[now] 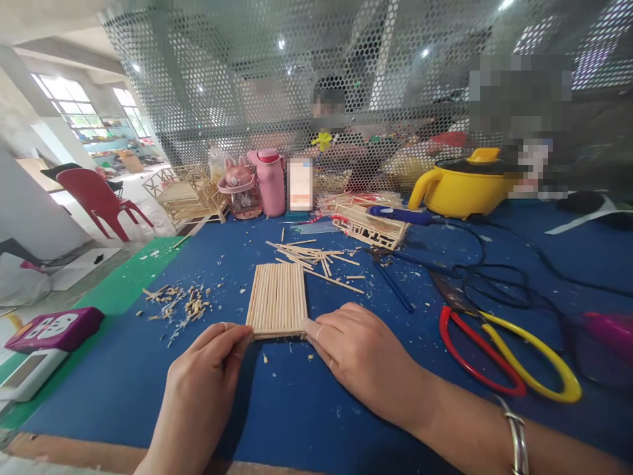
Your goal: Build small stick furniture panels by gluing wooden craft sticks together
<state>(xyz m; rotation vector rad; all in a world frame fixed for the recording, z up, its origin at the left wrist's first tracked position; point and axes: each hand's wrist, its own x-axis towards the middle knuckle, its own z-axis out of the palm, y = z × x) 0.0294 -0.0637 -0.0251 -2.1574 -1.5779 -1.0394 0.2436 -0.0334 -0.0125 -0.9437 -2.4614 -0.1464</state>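
Note:
A flat panel of thin wooden sticks (277, 298) laid side by side lies on the blue table cover (297, 402). My left hand (205, 373) pinches the panel's near left corner with thumb and fingers. My right hand (359, 356) presses against the near right corner, fingers pointing at the panel's lower edge. A metal bangle (517, 439) sits on my right wrist. Loose sticks (316, 257) are scattered just beyond the panel.
Large scissors with red and yellow handles (504, 356) lie to the right, among black cables (499, 280). A part-built stick frame (368, 227), a yellow pot (462, 185), pink bottles (270, 181) and a perforated screen (316, 92) stand behind. Wood scraps (180, 303) lie left.

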